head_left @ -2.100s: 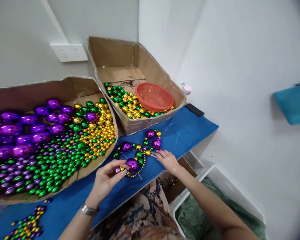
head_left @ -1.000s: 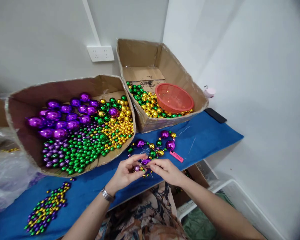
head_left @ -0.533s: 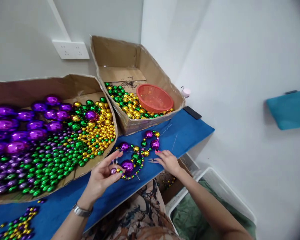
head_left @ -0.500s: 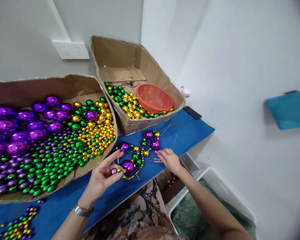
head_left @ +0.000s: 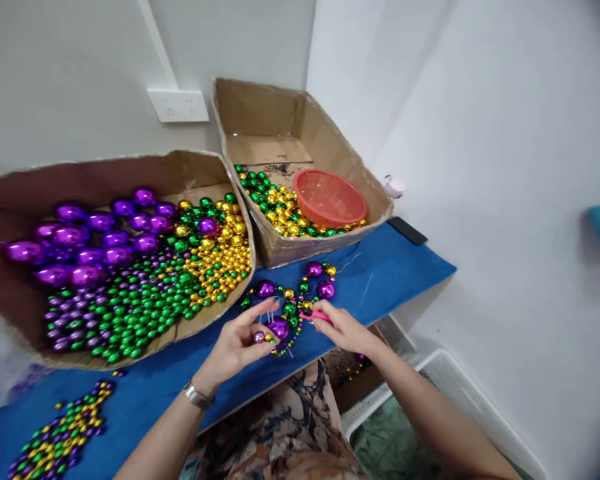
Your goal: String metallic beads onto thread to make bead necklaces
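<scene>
My left hand [head_left: 237, 343] is closed on a short strand of small beads [head_left: 264, 337], light purple, gold and green, with thin white string ends rising between the fingers. Beside it on the blue table cover lies a bead garland [head_left: 314, 269] of large purple, green and gold balls with a looped chain of tiny beads. My right hand [head_left: 343, 327] grips a small pink tool [head_left: 315, 315] with a dark tip, held over the garland close to my left fingers. Its exact kind is too small to tell.
A cardboard box [head_left: 180, 163] of sorted shiny beads stands at left. Behind, another box [head_left: 347, 143] holds beads and a red plastic bowl [head_left: 330, 198]. Loose small beads [head_left: 63, 433] lie front left. A dark flat object [head_left: 407, 230] rests at right; a white basket [head_left: 445, 363] stands below.
My right hand has moved left with the pink tool, toward my left hand. The left hand keeps its grip on the beads. The whole view has shifted.
</scene>
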A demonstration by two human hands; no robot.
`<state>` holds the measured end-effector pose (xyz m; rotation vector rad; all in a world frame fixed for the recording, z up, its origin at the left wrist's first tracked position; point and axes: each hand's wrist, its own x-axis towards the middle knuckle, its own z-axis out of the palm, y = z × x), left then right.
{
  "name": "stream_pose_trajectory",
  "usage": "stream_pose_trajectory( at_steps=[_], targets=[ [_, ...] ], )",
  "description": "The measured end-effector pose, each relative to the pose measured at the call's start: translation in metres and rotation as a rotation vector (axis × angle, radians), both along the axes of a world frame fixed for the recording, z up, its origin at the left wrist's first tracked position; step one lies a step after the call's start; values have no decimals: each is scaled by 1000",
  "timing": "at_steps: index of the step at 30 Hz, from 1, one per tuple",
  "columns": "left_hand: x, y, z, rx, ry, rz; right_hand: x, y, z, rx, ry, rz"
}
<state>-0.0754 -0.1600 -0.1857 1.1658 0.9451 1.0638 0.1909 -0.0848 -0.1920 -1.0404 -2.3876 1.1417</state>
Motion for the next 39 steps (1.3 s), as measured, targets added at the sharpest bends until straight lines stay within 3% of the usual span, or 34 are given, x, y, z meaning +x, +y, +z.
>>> stream_pose_trajectory(
  at_steps=[4, 8, 19, 32, 39],
  targets=[
    [3, 0, 0, 2, -25, -37, -33, 0, 28, 93, 19, 102],
    [4, 1, -1, 7, -74, -40, -57, 6, 36, 179, 33, 194],
    [4, 1, -3, -23, -107, -51, -60, 6, 31, 64, 49, 201],
    [7, 2, -3, -30, -93, -47, -77, 6, 18, 439, -60, 204],
    [7, 2, -2, -40, -123, -61, -79, 8, 14, 574, -74, 208]
  ],
)
